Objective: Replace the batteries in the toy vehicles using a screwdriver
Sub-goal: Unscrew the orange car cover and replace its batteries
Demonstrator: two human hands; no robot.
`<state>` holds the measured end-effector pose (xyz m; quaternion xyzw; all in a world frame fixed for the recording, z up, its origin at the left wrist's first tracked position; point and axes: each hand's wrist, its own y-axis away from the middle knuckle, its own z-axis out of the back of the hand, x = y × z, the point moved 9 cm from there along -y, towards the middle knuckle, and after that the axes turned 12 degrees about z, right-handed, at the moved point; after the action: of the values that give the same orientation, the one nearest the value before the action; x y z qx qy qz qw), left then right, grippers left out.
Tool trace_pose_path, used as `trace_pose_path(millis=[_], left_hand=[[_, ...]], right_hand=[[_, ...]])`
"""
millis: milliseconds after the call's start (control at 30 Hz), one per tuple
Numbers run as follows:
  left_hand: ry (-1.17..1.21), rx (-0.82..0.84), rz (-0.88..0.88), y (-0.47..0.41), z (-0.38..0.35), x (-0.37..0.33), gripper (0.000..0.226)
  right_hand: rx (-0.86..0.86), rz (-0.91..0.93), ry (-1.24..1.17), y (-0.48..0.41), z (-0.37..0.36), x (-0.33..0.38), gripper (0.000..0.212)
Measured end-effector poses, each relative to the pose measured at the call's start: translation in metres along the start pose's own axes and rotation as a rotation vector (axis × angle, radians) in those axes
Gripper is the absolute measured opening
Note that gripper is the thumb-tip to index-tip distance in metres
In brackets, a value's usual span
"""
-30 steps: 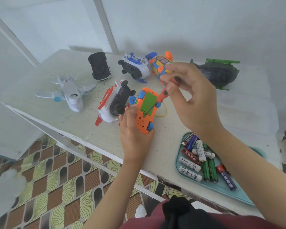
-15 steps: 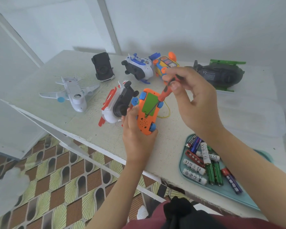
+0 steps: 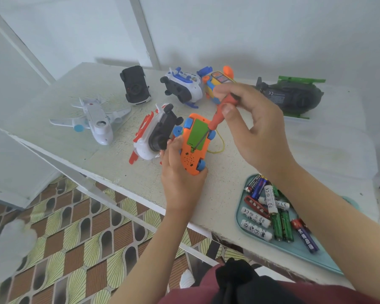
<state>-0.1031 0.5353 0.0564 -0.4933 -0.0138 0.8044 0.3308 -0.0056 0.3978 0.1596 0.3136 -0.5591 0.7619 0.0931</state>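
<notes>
An orange toy car (image 3: 192, 157) with blue wheels lies belly-up near the table's front edge, its green battery cover (image 3: 197, 134) facing me. My left hand (image 3: 180, 174) grips the car's near end from below. My right hand (image 3: 253, 126) pinches the red handle of a screwdriver (image 3: 218, 116), whose thin shaft slants down to the lower edge of the green cover. A teal tray (image 3: 298, 249) at the right front holds several loose batteries (image 3: 270, 213).
Other toys lie on the white table (image 3: 79, 150): a white plane (image 3: 97, 121), a red-and-white vehicle (image 3: 156, 132), a black car (image 3: 135, 84), a white-blue vehicle (image 3: 182, 86), a yellow-orange toy (image 3: 217, 77) and a dark green helicopter (image 3: 292, 96). Patterned floor lies below.
My right hand has shifted its fingers on the screwdriver handle while the tip stays on the green cover. The left hand keeps holding the orange car in place.
</notes>
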Motion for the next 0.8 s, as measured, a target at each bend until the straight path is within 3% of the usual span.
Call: trace_pose_path(millis=[333, 533, 700, 800], left_hand=[[0.009, -0.005, -0.012, 0.0, 0.001, -0.002, 0.075], [-0.012, 0.007, -0.022, -0.001, 0.0, -0.002, 0.075], [-0.092, 0.068, -0.253, -0.002, 0.001, -0.018, 0.073], [-0.144, 0.059, -0.366, -0.002, 0.0, -0.022, 0.077]], right_hand=[[-0.052, 0.089, 0.112, -0.005, 0.005, 0.018, 0.014], [0.073, -0.006, 0.077, -0.005, 0.002, 0.006, 0.027], [0.236, -0.14, 0.091, -0.005, 0.011, -0.005, 0.03], [0.199, -0.172, 0.103, -0.002, 0.024, -0.008, 0.03]])
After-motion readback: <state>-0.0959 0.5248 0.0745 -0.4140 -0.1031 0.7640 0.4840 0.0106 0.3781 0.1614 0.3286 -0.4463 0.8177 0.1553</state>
